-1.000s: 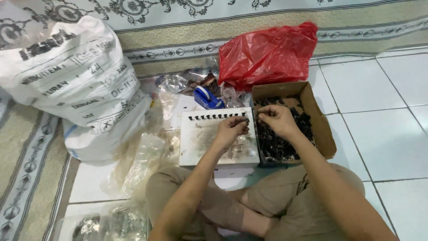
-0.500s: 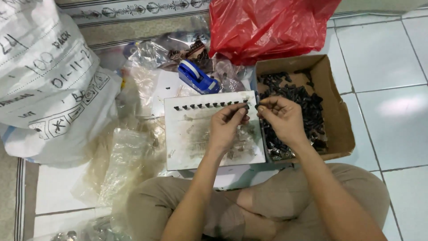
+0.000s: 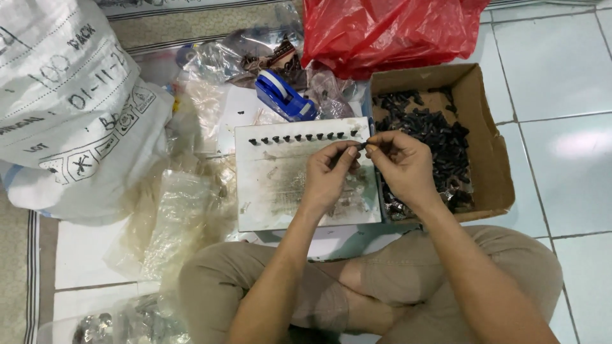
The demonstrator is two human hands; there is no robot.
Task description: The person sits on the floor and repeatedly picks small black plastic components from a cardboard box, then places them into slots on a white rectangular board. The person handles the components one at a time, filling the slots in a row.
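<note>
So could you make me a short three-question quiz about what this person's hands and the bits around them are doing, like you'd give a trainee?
1. True or false: the left hand and right hand meet on one small dark piece over the white board.
2. Where does the loose heap of dark pieces lie?
A. in the red plastic bag
B. in the cardboard box
C. on the white sack
3. Fill in: the blue tape dispenser sits just beyond the board's ____ edge.

Key: 1 true; 2 B; 3 far.
</note>
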